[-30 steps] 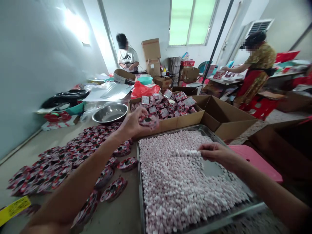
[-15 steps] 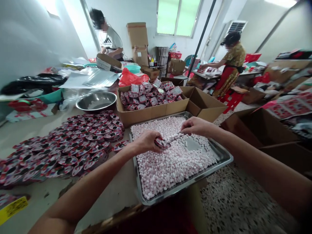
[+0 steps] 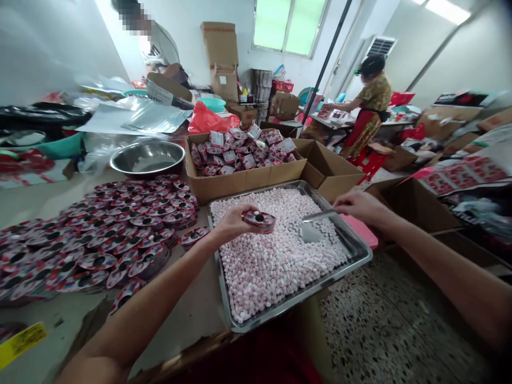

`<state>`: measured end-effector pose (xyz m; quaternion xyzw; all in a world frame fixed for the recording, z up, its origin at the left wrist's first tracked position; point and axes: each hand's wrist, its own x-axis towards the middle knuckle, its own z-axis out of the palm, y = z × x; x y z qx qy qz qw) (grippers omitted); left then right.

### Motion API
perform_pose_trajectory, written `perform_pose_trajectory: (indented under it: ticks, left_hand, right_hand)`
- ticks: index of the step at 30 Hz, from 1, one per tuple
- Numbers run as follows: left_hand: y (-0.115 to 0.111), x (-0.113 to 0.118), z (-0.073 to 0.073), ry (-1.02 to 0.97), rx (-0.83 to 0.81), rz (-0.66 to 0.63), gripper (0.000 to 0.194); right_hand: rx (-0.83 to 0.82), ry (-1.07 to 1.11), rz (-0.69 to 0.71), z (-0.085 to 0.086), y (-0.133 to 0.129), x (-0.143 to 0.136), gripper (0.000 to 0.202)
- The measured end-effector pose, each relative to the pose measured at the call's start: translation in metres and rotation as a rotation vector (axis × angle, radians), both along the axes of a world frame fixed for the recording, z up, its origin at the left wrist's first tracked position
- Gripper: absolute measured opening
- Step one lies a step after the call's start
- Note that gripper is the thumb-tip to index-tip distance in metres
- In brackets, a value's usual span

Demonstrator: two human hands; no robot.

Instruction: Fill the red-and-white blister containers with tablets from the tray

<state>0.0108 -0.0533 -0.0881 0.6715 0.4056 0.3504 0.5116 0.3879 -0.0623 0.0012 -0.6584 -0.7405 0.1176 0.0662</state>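
Observation:
A metal tray [image 3: 298,305] full of small pale pink pieces [image 3: 260,272] lies in front of me. Over its left part my left hand [image 3: 234,221] grips a small oval printed pack [image 3: 262,224] with a dark round opening on top; a white piece sits beside the opening. My right hand [image 3: 356,205], above the tray's right edge, is closed on the handle of a metal scoop [image 3: 318,217], whose other end is over the pieces. Many similar packs [image 3: 120,221] stand packed together on the table at the left.
Behind the tray is a cardboard box [image 3: 244,178] of packs, with an open box [image 3: 336,165] beside it. A steel bowl [image 3: 148,158] stands at the back left. Two people work farther back. Something pink [image 3: 362,230] shows at the tray's right.
My right hand has drawn the scoop away from the pack, to the right. The pack in my left hand is raised slightly, its opening now visible. The view has shifted a little.

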Motion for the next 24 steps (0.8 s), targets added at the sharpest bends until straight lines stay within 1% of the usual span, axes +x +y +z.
perform_pose_trajectory:
  ticks: [1,2,3,4,6,8,10,11,13,15,17,19,22,24]
  left_hand:
    - [0.001,-0.002,0.000,-0.017,0.004,0.042,0.060]
    - [0.001,-0.005,0.001,-0.026,0.012,0.069,0.060]
    - [0.000,-0.008,0.001,-0.027,0.025,0.081,0.059]
    - [-0.001,-0.010,0.002,-0.024,0.037,0.083,0.057]
    - [-0.004,-0.016,0.004,-0.027,0.048,0.076,0.056]
    - [-0.007,-0.023,0.006,-0.004,0.070,0.083,0.054]
    - [-0.009,-0.031,0.007,0.082,0.114,0.149,0.052]
    - [-0.010,-0.036,0.008,0.149,0.151,0.210,0.051]
    - [-0.011,-0.043,0.009,0.304,0.244,0.342,0.046]
    - [-0.011,-0.045,0.010,0.425,0.331,0.411,0.042]
    - [-0.011,-0.041,0.009,0.438,0.347,0.394,0.041]
    - [-0.009,-0.034,0.008,0.350,0.277,0.344,0.045]
    - [-0.009,-0.024,0.009,0.208,0.144,0.277,0.051]
    - [-0.011,-0.020,0.011,0.178,0.104,0.247,0.051]
  right_hand:
    - [0.009,-0.018,-0.075,-0.022,0.001,0.015,0.022]
    - [-0.010,0.019,-0.113,-0.045,0.004,0.023,0.020]
    - [-0.040,0.108,-0.121,-0.067,0.008,0.021,0.019]
    - [-0.081,0.217,-0.117,-0.088,0.013,0.011,0.019]
    - [-0.156,0.439,-0.083,-0.123,0.026,-0.028,0.019]
    - [-0.196,0.566,-0.044,-0.146,0.039,-0.076,0.018]
    - [-0.226,0.634,-0.013,-0.157,0.046,-0.112,0.020]
    - [-0.246,0.664,-0.012,-0.160,0.046,-0.121,0.022]
    - [-0.289,0.708,-0.028,-0.156,0.044,-0.123,0.030]
    - [-0.342,0.763,-0.050,-0.143,0.038,-0.111,0.038]
    - [-0.403,0.836,-0.060,-0.122,0.031,-0.098,0.043]
    - [-0.453,0.902,-0.064,-0.095,0.026,-0.090,0.046]
    - [-0.494,0.929,-0.062,-0.056,0.024,-0.090,0.049]
    - [-0.512,0.918,-0.055,-0.037,0.025,-0.093,0.048]
